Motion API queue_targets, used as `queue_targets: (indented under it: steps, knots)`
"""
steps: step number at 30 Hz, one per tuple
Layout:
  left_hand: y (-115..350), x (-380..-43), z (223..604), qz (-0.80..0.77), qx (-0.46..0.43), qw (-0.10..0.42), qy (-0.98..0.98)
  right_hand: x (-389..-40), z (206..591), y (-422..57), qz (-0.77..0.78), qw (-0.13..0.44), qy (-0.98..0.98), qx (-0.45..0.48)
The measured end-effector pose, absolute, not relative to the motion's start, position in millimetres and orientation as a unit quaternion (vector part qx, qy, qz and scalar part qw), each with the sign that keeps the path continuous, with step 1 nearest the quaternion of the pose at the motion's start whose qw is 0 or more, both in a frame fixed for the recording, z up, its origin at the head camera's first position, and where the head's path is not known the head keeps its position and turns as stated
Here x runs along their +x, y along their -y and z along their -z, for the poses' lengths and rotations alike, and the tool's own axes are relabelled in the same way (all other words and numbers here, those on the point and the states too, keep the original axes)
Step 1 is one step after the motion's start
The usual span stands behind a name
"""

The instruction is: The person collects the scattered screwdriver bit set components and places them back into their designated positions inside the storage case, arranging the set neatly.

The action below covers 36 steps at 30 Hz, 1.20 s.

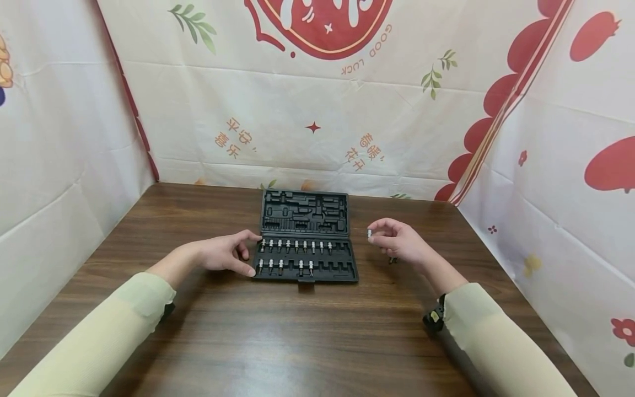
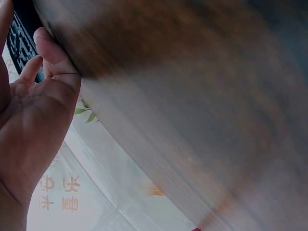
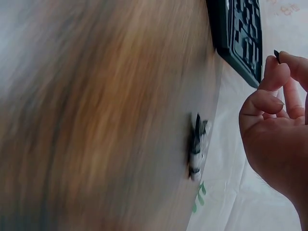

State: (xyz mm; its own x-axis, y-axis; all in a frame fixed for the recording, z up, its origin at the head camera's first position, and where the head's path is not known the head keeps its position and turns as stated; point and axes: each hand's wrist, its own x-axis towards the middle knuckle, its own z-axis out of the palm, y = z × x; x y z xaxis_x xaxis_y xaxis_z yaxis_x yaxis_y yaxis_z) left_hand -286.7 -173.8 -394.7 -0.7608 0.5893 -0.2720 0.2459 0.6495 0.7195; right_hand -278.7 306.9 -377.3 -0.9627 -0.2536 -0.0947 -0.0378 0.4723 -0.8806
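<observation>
A black bit socket case [image 1: 305,236] lies unfolded on the table, its lid tipped back. Two rows of silver bit sockets [image 1: 296,246] sit in its base, with vacant slots at the right end of both rows. At the case's left edge, my left hand [image 1: 223,252] has its thumb at the front corner and its index finger near the hinge. Right of the case, my right hand [image 1: 399,241] pinches a bit socket [image 1: 369,234] between thumb and index finger; its dark tip [image 3: 276,56] pokes out in the right wrist view.
Loose bit sockets [image 3: 196,154] lie on the table by my right hand, mostly hidden under it in the head view. The brown wooden table [image 1: 297,336] is bordered by printed cloth [image 1: 307,110] at the back and both sides.
</observation>
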Motion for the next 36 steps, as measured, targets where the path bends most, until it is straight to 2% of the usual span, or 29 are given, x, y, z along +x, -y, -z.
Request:
queue_targets:
  steps: [22, 36]
  knots:
    - [172, -286, 396, -0.345, 0.234, 0.250, -0.874, -293, 394, -257, 0.468, 0.104, -0.871, -0.109]
    - [173, -286, 395, -0.342, 0.236, 0.250, -0.874, -296, 398, -242, 0.360, 0.074, -0.920, -0.134]
